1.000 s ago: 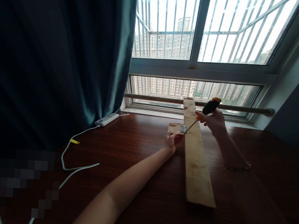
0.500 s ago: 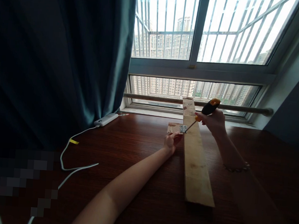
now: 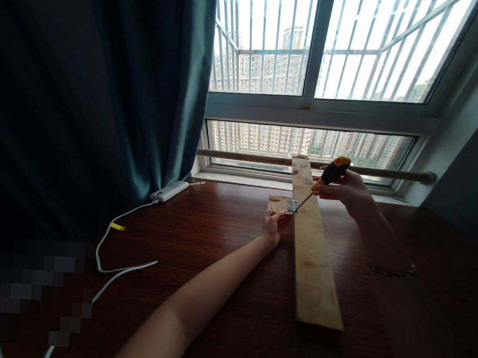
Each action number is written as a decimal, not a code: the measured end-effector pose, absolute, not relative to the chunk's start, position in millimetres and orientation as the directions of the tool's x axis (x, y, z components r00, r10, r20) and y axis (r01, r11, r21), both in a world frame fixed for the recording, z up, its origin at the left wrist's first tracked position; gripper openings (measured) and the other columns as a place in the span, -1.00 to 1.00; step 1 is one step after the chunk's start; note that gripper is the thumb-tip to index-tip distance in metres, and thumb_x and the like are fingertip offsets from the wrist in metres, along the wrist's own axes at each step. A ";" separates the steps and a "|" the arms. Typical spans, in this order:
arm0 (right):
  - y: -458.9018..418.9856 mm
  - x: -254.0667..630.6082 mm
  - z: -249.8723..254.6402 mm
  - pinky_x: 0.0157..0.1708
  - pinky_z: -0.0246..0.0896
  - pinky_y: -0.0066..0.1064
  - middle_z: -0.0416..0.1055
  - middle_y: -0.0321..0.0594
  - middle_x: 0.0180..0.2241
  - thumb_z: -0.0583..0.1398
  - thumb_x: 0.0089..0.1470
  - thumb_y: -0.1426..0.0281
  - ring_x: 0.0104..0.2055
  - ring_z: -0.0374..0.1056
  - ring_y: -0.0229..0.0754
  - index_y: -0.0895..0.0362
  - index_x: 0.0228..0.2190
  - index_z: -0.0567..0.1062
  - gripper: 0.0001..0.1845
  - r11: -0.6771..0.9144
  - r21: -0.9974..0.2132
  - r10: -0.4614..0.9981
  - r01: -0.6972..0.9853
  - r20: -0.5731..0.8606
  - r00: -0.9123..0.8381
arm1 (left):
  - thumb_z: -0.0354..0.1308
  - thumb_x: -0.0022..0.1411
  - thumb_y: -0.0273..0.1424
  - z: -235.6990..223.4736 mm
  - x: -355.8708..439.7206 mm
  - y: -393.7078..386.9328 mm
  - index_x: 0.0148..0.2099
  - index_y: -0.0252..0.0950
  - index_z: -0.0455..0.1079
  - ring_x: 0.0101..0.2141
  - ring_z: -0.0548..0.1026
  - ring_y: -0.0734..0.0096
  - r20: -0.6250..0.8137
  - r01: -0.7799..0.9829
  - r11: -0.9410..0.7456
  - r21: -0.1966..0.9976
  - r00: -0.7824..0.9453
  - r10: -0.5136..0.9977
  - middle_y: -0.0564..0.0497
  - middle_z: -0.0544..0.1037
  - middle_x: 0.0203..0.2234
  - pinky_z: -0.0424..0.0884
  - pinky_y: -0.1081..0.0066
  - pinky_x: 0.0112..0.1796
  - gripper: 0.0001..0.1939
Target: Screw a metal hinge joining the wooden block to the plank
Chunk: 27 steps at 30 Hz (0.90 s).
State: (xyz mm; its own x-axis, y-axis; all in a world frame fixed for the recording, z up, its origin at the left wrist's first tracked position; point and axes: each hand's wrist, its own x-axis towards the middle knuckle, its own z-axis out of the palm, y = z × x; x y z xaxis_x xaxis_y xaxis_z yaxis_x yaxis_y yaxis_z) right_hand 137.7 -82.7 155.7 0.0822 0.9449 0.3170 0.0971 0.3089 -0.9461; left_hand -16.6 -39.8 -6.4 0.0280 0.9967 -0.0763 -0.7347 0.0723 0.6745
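Observation:
A long pale wooden plank (image 3: 313, 260) lies on the dark wooden table (image 3: 223, 287), running away from me toward the window. A small wood piece (image 3: 277, 203) sits against its left side, joined by a small metal hinge (image 3: 292, 205). My right hand (image 3: 347, 190) is closed around a screwdriver (image 3: 329, 174) with an orange and black handle, its tip resting on the hinge. My left hand (image 3: 273, 229) rests by the small wood piece, fingers curled against its near edge.
A dark teal curtain (image 3: 93, 98) hangs at the left. A white power bank (image 3: 170, 191) with a white cable (image 3: 113, 257) lies near the curtain. A barred window (image 3: 320, 70) and a horizontal rail (image 3: 244, 157) stand behind the table.
My right hand has turned on the screwdriver handle, with the wrist rolling to the right. The plank, the hinge and my left hand stay where they were.

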 end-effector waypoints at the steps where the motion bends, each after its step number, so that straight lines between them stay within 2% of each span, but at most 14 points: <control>1: -79.8 136.2 152.5 -0.60 0.40 -0.36 0.50 -0.19 -0.47 0.42 -0.54 0.36 -0.54 0.45 -0.09 0.18 -0.40 0.41 -0.48 0.337 -0.928 0.924 0.156 0.358 0.131 | 0.23 -0.15 -0.52 -6.2 -16.6 -40.0 -0.44 -0.41 0.41 -0.51 0.51 0.40 -0.078 -0.734 0.074 0.675 0.028 0.997 -0.07 0.55 -0.56 0.39 0.44 -0.39 -0.87; 4: -71.9 130.2 143.1 -0.68 0.35 -0.38 0.47 -0.23 -0.58 0.39 -0.48 0.21 -0.62 0.42 -0.10 0.18 -0.47 0.42 -0.53 0.381 -0.828 0.788 0.413 0.524 0.323 | 0.23 -0.15 -0.52 -5.4 -16.5 -40.4 -0.46 -0.41 0.40 -0.51 0.51 0.40 -0.089 -0.736 0.082 0.672 0.030 0.996 -0.07 0.55 -0.58 0.39 0.44 -0.39 -0.90; 7: -69.1 125.9 139.9 -0.71 0.33 -0.40 0.43 -0.22 -0.66 0.34 -0.39 0.11 -0.67 0.39 -0.12 0.19 -0.56 0.43 -0.58 0.310 -0.783 0.744 0.540 0.553 0.375 | 0.22 -0.14 -0.51 -5.3 -16.4 -40.1 -0.47 -0.41 0.40 -0.51 0.51 0.40 -0.092 -0.736 0.087 0.671 0.034 0.995 -0.06 0.55 -0.59 0.39 0.45 -0.40 -0.90; 11: -71.8 126.1 143.7 -0.72 0.32 -0.43 0.42 -0.17 -0.71 0.32 -0.35 0.09 -0.66 0.41 -0.10 0.21 -0.65 0.44 -0.59 0.273 -0.819 0.790 0.505 0.490 0.368 | 0.22 -0.13 -0.52 -5.9 -16.5 -39.4 -0.45 -0.40 0.41 -0.51 0.51 0.39 -0.091 -0.735 0.086 0.673 0.034 0.995 -0.06 0.55 -0.58 0.39 0.44 -0.39 -0.91; 18: -70.3 127.4 142.2 -0.60 0.38 -0.36 0.45 -0.14 -0.70 0.30 -0.30 0.11 -0.65 0.42 -0.07 0.24 -0.63 0.47 -0.60 0.346 -0.798 0.695 0.493 0.571 0.437 | 0.22 -0.13 -0.51 -6.6 -16.4 -39.1 -0.47 -0.39 0.38 -0.51 0.51 0.39 -0.083 -0.735 0.072 0.674 0.021 0.996 -0.06 0.54 -0.58 0.42 0.41 -0.36 -0.91; 27: -72.0 124.6 141.4 -0.52 0.38 -0.36 0.47 -0.16 -0.68 0.29 -0.26 0.15 -0.62 0.44 -0.09 0.20 -0.67 0.47 -0.66 0.312 -0.788 0.728 0.531 0.557 0.399 | 0.22 -0.13 -0.52 -7.5 -16.8 -38.0 -0.47 -0.39 0.38 -0.50 0.51 0.39 -0.092 -0.731 0.085 0.678 0.031 0.995 -0.05 0.54 -0.58 0.41 0.38 -0.31 -0.92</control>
